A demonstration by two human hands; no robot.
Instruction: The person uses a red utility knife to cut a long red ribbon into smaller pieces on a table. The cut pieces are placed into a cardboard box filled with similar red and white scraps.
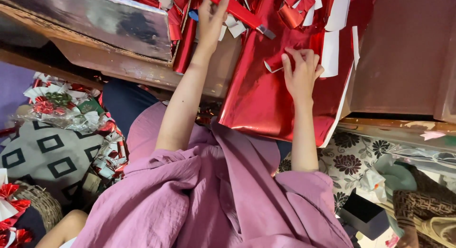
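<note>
**Inspector:** Grip of the right hand (301,72): fingers curled down, pinching a small rolled red foil piece (274,64) against the large red foil sheet (266,101). It is closed on that roll, thumb to the left of it.

**Clerk:** And the left?

**Inspector:** Left hand (212,15) reaches up to the top edge of the view, fingers closed around a long red foil strip (244,14) that runs down and to the right. The fingertips are partly cut off by the frame, but the hold looks firm.

**Clerk:** Where does the work lie?

**Inspector:** The sheet lies on the tabletop (403,63) and hangs over its near edge toward the lap. Above it, a pile of cut foil scraps (304,10), red on one face and white on the other, many curled.

**Clerk:** Progress?

**Inspector:** My judgement: well under way, not finished. Many pieces are already cut, and finished red-and-white rosettes (57,103) sit in clear wrap at the left, over a patterned cushion (47,153). Most of the sheet is uncut, and the roll in hand is not yet made up.

**Clerk:** Anything else?

**Inspector:** A foil-covered cardboard box (95,20) at upper left; purple garment (213,200) in the foreground.
</note>
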